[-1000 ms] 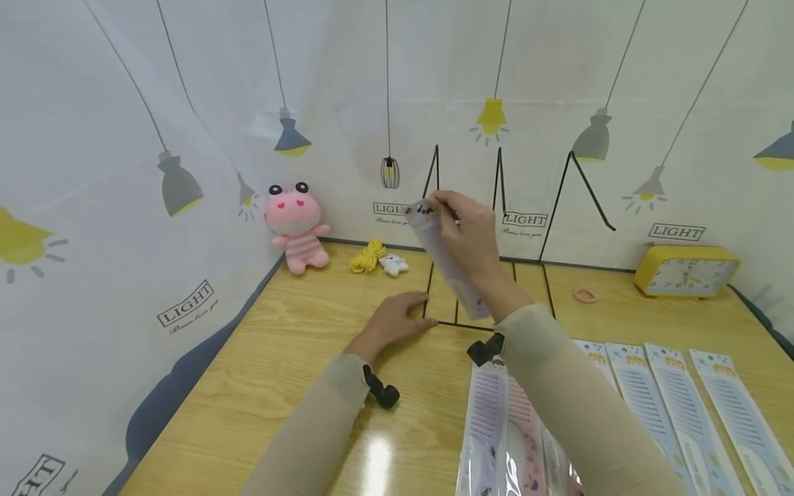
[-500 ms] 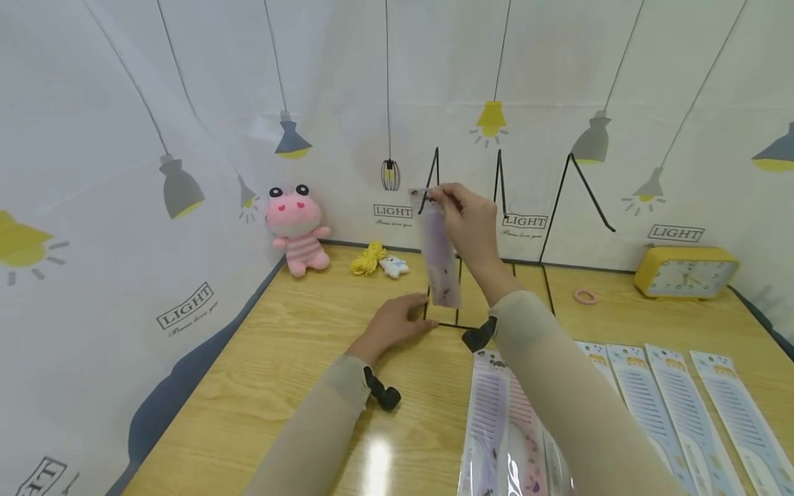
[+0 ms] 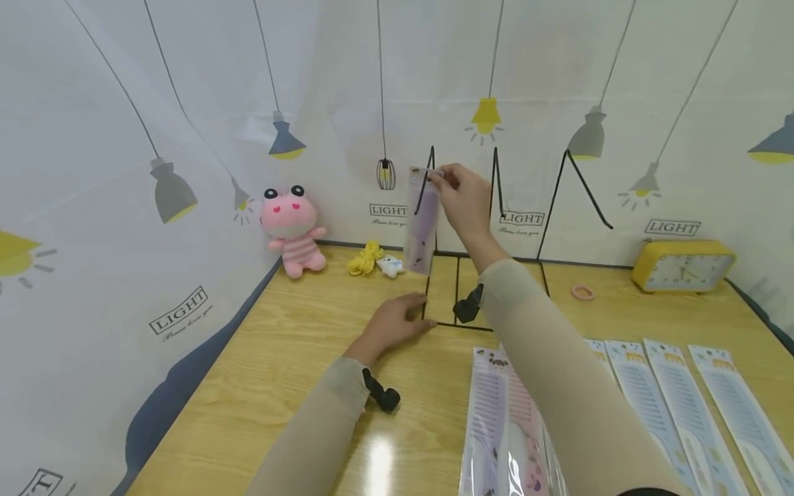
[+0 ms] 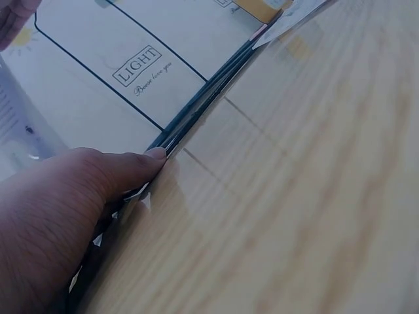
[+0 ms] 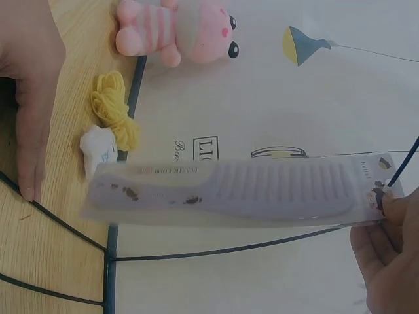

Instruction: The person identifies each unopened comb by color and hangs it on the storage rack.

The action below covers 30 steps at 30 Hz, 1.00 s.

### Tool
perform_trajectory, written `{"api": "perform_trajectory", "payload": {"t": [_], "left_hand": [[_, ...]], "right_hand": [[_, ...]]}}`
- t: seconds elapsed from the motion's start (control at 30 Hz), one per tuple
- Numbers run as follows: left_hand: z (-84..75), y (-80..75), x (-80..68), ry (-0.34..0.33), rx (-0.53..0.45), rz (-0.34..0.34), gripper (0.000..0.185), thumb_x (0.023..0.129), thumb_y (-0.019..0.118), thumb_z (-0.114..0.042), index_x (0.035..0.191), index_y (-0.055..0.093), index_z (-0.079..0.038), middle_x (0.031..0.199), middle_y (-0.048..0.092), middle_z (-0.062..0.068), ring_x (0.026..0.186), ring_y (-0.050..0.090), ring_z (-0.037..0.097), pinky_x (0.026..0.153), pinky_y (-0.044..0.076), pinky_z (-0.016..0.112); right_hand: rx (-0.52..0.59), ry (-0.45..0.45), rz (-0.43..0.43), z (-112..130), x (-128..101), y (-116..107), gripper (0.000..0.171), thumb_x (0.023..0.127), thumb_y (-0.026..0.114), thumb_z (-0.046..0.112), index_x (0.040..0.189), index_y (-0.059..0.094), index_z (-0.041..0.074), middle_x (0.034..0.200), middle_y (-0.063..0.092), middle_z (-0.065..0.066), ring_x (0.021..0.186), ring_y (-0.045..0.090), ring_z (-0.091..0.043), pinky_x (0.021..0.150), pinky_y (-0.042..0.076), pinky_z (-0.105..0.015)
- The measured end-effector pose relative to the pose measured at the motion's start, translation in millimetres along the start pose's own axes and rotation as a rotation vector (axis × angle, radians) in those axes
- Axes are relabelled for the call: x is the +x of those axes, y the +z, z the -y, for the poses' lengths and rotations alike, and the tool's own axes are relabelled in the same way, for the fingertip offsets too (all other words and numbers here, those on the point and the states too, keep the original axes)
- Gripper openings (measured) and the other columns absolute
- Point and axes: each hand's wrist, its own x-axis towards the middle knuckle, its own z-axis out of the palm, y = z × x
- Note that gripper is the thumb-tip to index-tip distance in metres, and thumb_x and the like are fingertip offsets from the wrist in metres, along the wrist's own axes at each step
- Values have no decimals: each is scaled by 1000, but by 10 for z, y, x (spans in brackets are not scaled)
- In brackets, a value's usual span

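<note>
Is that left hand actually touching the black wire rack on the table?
Touching. In the left wrist view the left hand lies on the wire rack, thumb tip against its dark base rod; the head view agrees.

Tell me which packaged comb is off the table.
The purple packaged comb, pinched at its top by the right hand at the wire rack. The other packaged combs lie flat on the table.

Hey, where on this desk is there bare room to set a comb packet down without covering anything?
Bare wood lies left of the left hand, between the pink plush and the near edge, and between the pink ring and the yellow clock. The near right is crowded with comb packets.
</note>
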Motion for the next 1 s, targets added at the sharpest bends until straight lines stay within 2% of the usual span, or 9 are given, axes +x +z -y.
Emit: {"api": "perform_trajectory", "payload": {"t": [0.17,0.33,0.5,0.8,1.0], "left_hand": [[-55,-2,-34,-2,-8,4,67,93,65,-55,149,52,-19,154,46,0,142,42,24,119,32,41],[-94,-23,-31,0,-9,-3,66,94,65,-53,149,51,-18,155,46,0,143,41,24,119,31,42],[-101,-32,-24,-7,-1,3,66,94,65,-53,149,51,-19,155,46,0,143,41,24,119,31,41],[-99,-48,-19,-11,0,-4,67,94,65,-54,149,51,-20,155,45,-1,143,40,23,119,31,41],[-69,-36,-29,-16,-7,0,67,94,65,-54,149,51,-20,155,45,-2,143,40,22,119,31,41]], "right_hand": [[3,47,6,-20,39,8,19,98,69,22,104,75,5,91,73,-8,77,63,-17,65,52,-25],[17,48,1,-15,72,-5,19,98,69,20,106,74,4,94,73,-9,80,64,-18,69,54,-27],[36,91,16,-40,61,-10,19,99,68,20,110,71,4,99,72,-9,87,65,-18,74,56,-28],[13,100,36,-126,3,-13,19,99,67,17,112,70,3,103,72,-10,91,66,-20,79,56,-31],[12,91,65,-289,-129,-61,23,99,66,20,114,70,3,106,73,-12,95,68,-23,86,57,-36]]}}
